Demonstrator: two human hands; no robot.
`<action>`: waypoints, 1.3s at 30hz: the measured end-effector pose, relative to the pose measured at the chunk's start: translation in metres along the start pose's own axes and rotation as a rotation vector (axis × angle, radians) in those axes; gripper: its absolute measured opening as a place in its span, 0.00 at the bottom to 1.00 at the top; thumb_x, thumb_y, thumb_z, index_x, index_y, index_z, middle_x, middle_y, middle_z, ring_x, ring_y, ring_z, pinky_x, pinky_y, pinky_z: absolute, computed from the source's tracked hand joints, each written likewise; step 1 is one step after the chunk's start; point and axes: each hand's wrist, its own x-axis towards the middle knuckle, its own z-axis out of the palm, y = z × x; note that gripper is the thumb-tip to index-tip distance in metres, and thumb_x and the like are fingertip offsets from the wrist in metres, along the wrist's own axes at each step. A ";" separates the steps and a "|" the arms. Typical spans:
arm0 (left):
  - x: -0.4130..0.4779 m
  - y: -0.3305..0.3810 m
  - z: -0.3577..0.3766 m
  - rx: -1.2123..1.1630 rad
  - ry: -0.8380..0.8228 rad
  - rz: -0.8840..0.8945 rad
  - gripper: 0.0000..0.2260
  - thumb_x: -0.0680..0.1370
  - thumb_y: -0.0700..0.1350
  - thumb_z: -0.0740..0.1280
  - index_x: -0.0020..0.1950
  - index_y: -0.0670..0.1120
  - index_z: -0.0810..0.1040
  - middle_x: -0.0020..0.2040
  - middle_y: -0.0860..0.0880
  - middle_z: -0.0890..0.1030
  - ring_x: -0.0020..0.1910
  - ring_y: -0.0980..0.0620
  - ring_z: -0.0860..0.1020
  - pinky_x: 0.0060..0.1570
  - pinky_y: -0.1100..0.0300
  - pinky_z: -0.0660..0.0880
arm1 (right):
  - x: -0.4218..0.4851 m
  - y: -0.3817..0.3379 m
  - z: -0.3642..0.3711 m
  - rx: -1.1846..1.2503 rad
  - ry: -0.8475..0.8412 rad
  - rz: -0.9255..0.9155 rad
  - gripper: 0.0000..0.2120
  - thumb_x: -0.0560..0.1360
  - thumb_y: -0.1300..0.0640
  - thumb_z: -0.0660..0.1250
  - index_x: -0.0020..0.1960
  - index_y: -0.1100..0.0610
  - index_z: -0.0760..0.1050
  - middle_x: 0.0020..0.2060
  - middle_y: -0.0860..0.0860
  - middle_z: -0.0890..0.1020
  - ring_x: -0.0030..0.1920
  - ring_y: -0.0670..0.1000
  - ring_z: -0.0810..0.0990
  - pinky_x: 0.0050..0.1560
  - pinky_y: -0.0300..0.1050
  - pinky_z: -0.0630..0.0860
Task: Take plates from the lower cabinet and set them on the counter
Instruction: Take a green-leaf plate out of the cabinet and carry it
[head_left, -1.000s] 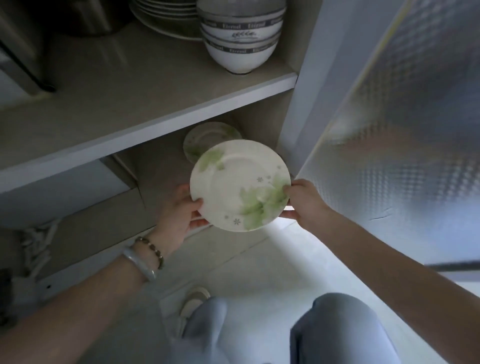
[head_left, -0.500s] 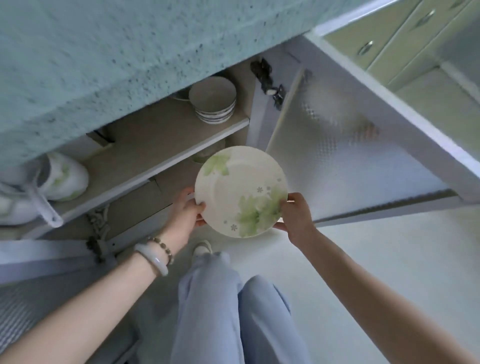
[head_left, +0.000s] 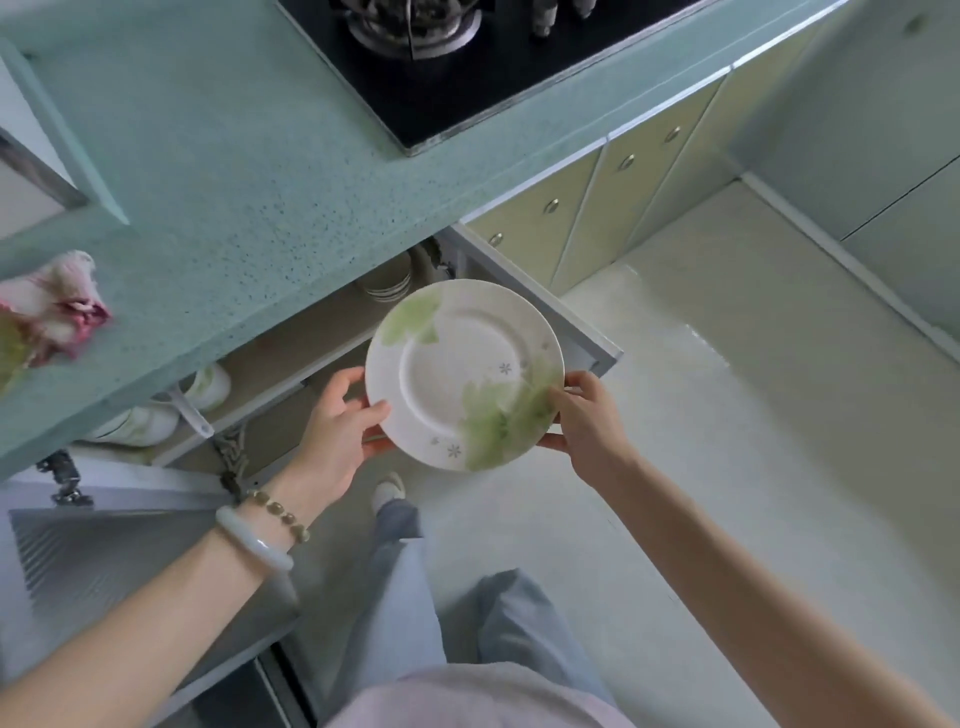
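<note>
A white plate (head_left: 457, 369) with green leaf prints is held level in front of the open lower cabinet (head_left: 291, 364), below the counter's edge. My left hand (head_left: 337, 431) grips its left rim, thumb on top. My right hand (head_left: 587, 421) pinches the right rim. The speckled teal counter (head_left: 249, 171) spreads above and to the left. Stacked bowls (head_left: 387, 283) sit on the cabinet shelf, partly hidden by the counter edge.
A black gas hob (head_left: 467, 67) is set into the counter at the top. A pink-and-white cloth (head_left: 52, 306) lies at the counter's left. Both cabinet doors (head_left: 550, 312) stand open. White dishes (head_left: 156, 410) sit on the shelf's left. Pale floor lies to the right.
The view has risen from inside the cabinet to above the counter. The plate, held in both hands, has come out of the cabinet and moved up.
</note>
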 end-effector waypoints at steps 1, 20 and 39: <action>-0.016 0.009 0.010 -0.006 -0.021 0.014 0.15 0.79 0.33 0.62 0.58 0.51 0.72 0.53 0.47 0.81 0.47 0.47 0.80 0.35 0.58 0.79 | -0.014 -0.008 -0.013 0.011 0.002 -0.017 0.06 0.74 0.67 0.59 0.50 0.60 0.70 0.49 0.59 0.78 0.48 0.58 0.81 0.35 0.50 0.81; -0.084 0.098 0.257 0.080 -0.510 0.055 0.14 0.78 0.32 0.62 0.59 0.48 0.72 0.48 0.42 0.83 0.43 0.45 0.83 0.39 0.55 0.83 | -0.131 -0.097 -0.245 0.261 0.301 -0.278 0.07 0.77 0.67 0.59 0.54 0.65 0.71 0.46 0.59 0.79 0.38 0.54 0.80 0.32 0.48 0.80; 0.033 0.171 0.582 0.201 -0.857 0.002 0.15 0.77 0.31 0.63 0.59 0.46 0.72 0.41 0.41 0.85 0.36 0.45 0.84 0.33 0.54 0.81 | -0.009 -0.215 -0.469 0.440 0.539 -0.311 0.05 0.79 0.66 0.59 0.52 0.66 0.72 0.43 0.58 0.79 0.39 0.55 0.80 0.29 0.45 0.79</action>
